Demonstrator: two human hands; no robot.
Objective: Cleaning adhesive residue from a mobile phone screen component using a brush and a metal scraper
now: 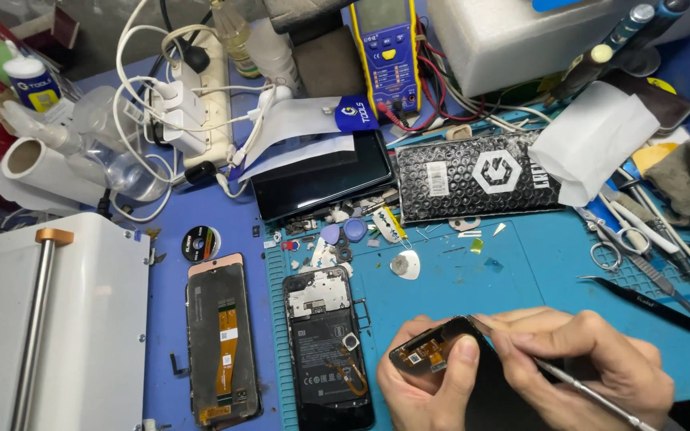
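My left hand (429, 383) holds a black phone screen panel (441, 347) by its top end, thumb on its back near an orange flex cable. My right hand (592, 359) grips a thin metal pry tool (580, 385), whose tip rests at the panel's upper edge. Both hands sit low over the blue work mat (521, 263). Left of them lies an opened phone body (327, 343) with its battery showing, and further left a screen assembly (221, 347) face down with an orange flex.
A black phone (321, 182) lies at the back by small screws and picks. A black bubble pouch (473, 177), multimeter (385, 56), scissors and tweezers (632, 247), power strip (189, 96) and a white machine (49, 319) at left surround the mat.
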